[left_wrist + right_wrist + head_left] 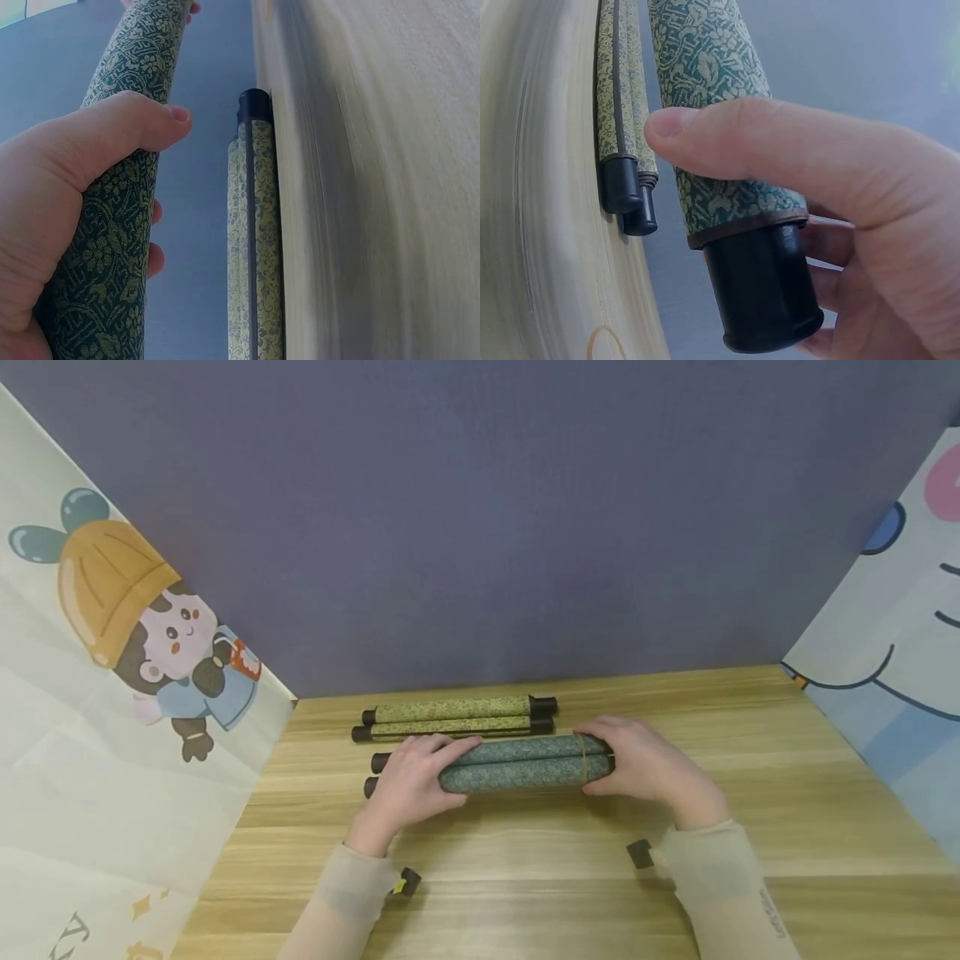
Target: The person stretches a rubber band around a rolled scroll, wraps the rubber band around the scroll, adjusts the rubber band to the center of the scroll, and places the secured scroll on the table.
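Observation:
Two green patterned scrolls (525,774) with black end knobs lie side by side, held level in both hands above the wooden table. My left hand (412,778) grips them toward their left end, thumb (139,120) across the front and fingertips showing behind. At the right end my right hand (637,760) holds them, its thumb (720,135) over the green cloth just above a black knob (763,289). A thin tan band (584,760) circles the pair near the right hand. Behind them, two yellow patterned scrolls (453,710) with black knobs rest on the table.
The wood-grain table (525,893) runs back to a grey-blue panel (480,527). Pale side panels with cartoon prints stand at left (82,793) and right (922,643). A small black device sticks out beside each wrist.

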The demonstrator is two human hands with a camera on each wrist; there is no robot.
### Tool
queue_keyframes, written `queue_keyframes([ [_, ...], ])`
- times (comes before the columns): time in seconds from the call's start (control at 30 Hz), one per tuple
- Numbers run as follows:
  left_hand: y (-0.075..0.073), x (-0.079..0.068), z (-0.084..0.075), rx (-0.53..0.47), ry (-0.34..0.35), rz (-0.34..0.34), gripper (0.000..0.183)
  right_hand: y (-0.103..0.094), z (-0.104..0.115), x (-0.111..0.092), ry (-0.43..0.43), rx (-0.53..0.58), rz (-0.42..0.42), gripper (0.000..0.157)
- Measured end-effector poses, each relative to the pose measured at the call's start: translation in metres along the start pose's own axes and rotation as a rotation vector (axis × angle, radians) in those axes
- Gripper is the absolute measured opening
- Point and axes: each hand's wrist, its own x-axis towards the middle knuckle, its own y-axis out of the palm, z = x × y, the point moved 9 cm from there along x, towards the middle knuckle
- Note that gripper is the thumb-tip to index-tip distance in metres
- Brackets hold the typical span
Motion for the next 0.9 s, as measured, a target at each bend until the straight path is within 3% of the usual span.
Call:
queue_keyframes([
  [0.9, 0.0012, 0.0034, -0.0077, 0.003, 0.017, -0.019, 0.093, -0.0018, -0.0046, -0.0032, -0.008, 0.038, 0.023, 0.087],
])
